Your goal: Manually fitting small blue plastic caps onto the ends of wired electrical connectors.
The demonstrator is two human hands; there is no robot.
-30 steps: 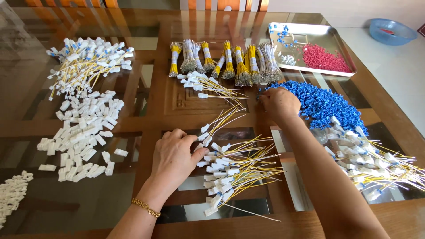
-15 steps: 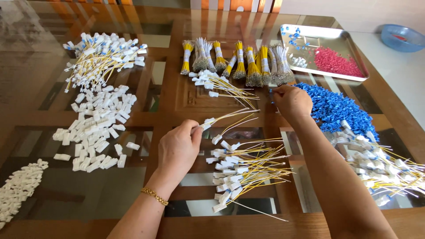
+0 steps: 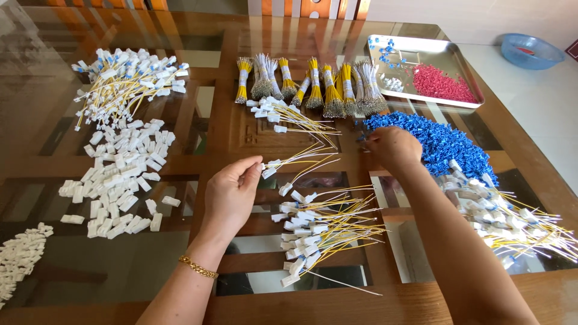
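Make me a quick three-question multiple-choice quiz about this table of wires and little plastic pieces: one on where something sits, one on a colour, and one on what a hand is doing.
1. Where does the metal tray sit?
A. Far right of the table
B. Near left corner
C. Under the left hand

2. What colour is the big pile of small pieces by the right hand?
A. Green
B. Blue
C. Black

3. What is the left hand doing?
A. Lying flat and empty
B. Gripping the tray
C. Pinching a white connector with yellow wires

Answers:
1 A, the tray lies at the far right, with red pieces in it.
2 B, the heap beside the right hand is bright blue.
3 C, thumb and fingers close on the white connector end, its wires trailing right.
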